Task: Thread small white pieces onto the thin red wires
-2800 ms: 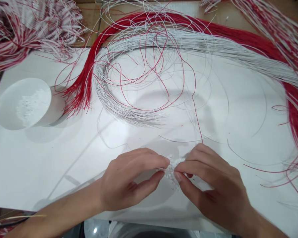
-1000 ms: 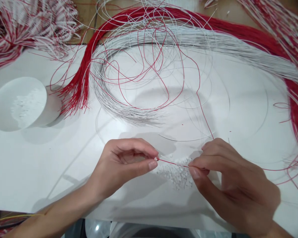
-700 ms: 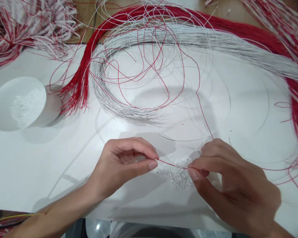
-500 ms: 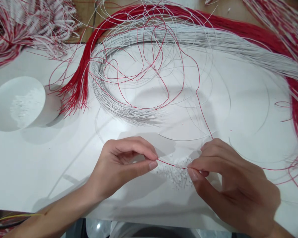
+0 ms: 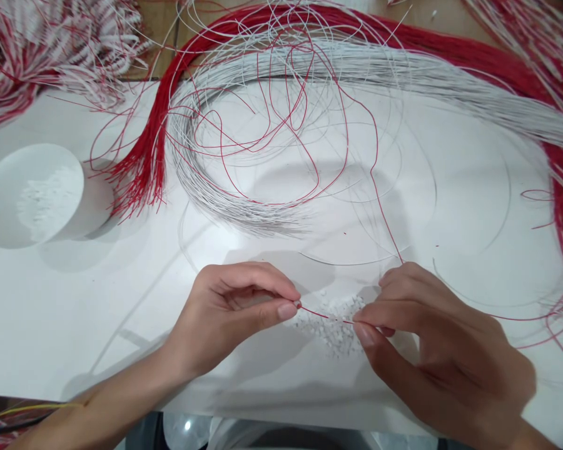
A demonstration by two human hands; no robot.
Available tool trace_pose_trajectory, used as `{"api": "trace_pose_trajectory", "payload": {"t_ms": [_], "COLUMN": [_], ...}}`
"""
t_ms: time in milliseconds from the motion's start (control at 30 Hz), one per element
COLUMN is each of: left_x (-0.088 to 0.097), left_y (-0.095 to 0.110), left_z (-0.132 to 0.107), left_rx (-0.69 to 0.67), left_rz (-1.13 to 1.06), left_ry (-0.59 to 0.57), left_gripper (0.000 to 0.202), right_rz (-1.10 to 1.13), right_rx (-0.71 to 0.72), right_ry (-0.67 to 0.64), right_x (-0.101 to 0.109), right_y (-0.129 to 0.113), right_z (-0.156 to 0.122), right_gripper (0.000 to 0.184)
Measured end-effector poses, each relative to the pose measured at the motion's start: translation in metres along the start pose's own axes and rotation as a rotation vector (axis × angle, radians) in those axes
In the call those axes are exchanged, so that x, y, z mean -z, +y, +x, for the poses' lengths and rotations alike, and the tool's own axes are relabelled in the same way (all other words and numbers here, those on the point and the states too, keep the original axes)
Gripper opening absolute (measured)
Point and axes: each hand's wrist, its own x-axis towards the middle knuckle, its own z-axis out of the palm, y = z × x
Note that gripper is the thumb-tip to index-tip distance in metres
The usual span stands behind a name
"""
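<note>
Head view, looking down: a single red wire [image 5: 326,315] runs taut between the two hands, just above a small heap of tiny white pieces [image 5: 331,328] that lies on the white tabletop [image 5: 122,281] near the front edge. The left hand [image 5: 229,315] pinches the wire's free end between thumb and forefinger, the fingertips [image 5: 288,307] closed tight on it; something small and pale sits right at the pinch, too small to make out. The right hand [image 5: 431,350] grips the same wire a little further along, also between thumb and forefinger, with the other fingers curled under. From behind the right hand the wire rises away across the table and loops up into the tangle beyond.

That tangle is a curved sheaf of white wires [image 5: 225,194] sweeping round the middle of the table, with loose red strands wandering through it. Just to its left and arching over the top lies a thick bundle of red wires [image 5: 145,169], its cut ends fanned out. A round white bowl [image 5: 30,194] holding more white pieces stands well apart at the left. A heap of mixed red and white wires [image 5: 42,50] fills the far left corner.
</note>
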Motion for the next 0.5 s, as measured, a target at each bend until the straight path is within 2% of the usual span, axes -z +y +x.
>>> {"api": "trace_pose_trajectory", "payload": {"t_ms": [267, 500], "left_x": [-0.0004, -0.0010], "left_y": [-0.0013, -0.0013], "left_z": [0.0003, 0.0001], "left_rx": [0.166, 0.166], "left_rz": [-0.175, -0.209], "left_ry": [0.011, 0.028], "left_gripper": [0.010, 0.012], "right_rz": [-0.051, -0.036], "right_rx": [0.054, 0.015], "right_ry": [0.047, 0.082], "right_x": [-0.0027, -0.0040], "right_y": [-0.0009, -0.0037], "right_z": [-0.0004, -0.0013], "right_gripper": [0.012, 0.013]}}
